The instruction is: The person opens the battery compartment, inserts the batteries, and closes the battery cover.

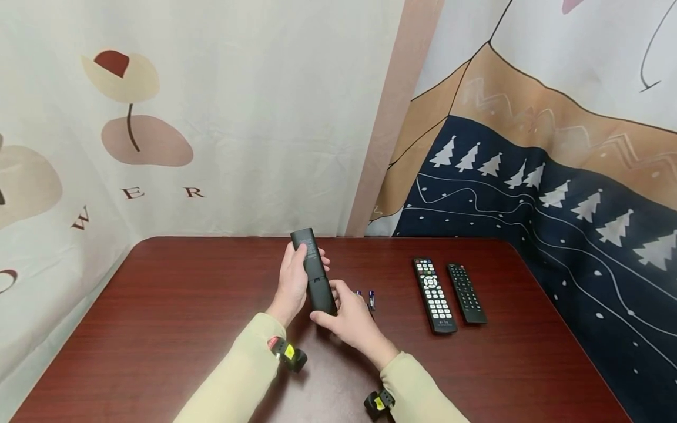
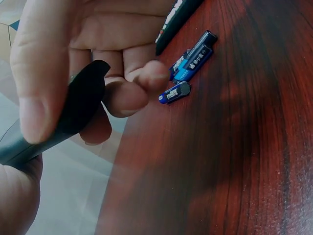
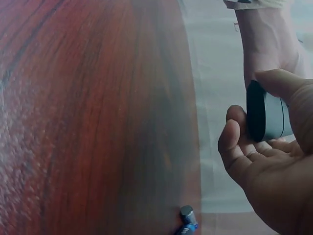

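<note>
A black remote control (image 1: 313, 267) is held above the table, its back with faint printing and a cover seam turned up. My left hand (image 1: 292, 279) grips its far half, thumb along the back and fingers round the right side. At the near end, my right hand (image 1: 351, 317) has its thumb on one side and fingers on the other. In the right wrist view, the rounded end of the remote (image 3: 257, 112) sits between the right thumb and fingers. Several blue batteries (image 2: 193, 63) lie on the table beyond the right hand, partly hidden by it in the head view.
Two more remotes lie to the right on the brown table (image 1: 185, 305): one with white buttons (image 1: 435, 296), and a slimmer dark one (image 1: 467, 294). A pale printed curtain (image 1: 254, 117) hangs behind, and a dark blue tree-patterned cloth (image 1: 529, 200) along the right edge.
</note>
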Demonstrator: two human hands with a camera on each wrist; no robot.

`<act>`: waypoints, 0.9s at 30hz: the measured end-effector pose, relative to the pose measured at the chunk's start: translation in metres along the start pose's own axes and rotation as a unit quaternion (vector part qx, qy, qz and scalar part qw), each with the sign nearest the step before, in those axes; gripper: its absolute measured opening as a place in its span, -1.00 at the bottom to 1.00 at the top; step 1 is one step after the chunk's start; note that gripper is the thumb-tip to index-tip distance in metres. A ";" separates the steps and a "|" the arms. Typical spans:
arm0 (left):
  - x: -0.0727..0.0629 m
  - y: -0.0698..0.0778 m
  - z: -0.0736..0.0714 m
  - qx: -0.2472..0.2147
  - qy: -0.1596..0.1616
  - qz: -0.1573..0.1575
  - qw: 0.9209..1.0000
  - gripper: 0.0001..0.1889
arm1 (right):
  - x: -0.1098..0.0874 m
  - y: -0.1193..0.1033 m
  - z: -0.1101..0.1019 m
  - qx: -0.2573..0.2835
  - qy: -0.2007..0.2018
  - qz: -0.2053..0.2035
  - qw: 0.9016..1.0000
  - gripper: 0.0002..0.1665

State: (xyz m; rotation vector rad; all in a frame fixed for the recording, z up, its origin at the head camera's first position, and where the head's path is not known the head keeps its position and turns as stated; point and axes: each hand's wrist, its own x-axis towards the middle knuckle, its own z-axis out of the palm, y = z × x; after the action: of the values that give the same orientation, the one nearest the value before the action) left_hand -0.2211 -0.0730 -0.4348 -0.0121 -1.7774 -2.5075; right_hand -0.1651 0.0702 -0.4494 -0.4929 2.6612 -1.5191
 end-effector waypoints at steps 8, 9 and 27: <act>0.000 0.002 0.001 0.013 0.000 0.004 1.000 -0.69 | -0.001 -0.007 0.003 -0.091 0.010 -0.020 0.996 -0.21; 0.000 0.002 0.001 0.014 0.000 0.005 1.000 -0.69 | -0.001 -0.008 0.004 -0.095 0.010 -0.021 0.995 -0.22; -0.003 0.002 0.003 0.060 0.011 0.019 0.998 -0.66 | -0.004 -0.008 0.004 -0.088 0.005 -0.007 0.996 -0.27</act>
State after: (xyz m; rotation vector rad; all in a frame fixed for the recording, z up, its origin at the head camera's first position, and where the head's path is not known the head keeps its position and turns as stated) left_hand -0.2183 -0.0709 -0.4324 -0.0113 -1.8987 -2.3618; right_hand -0.1581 0.0643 -0.4457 -0.5148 2.8194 -1.2984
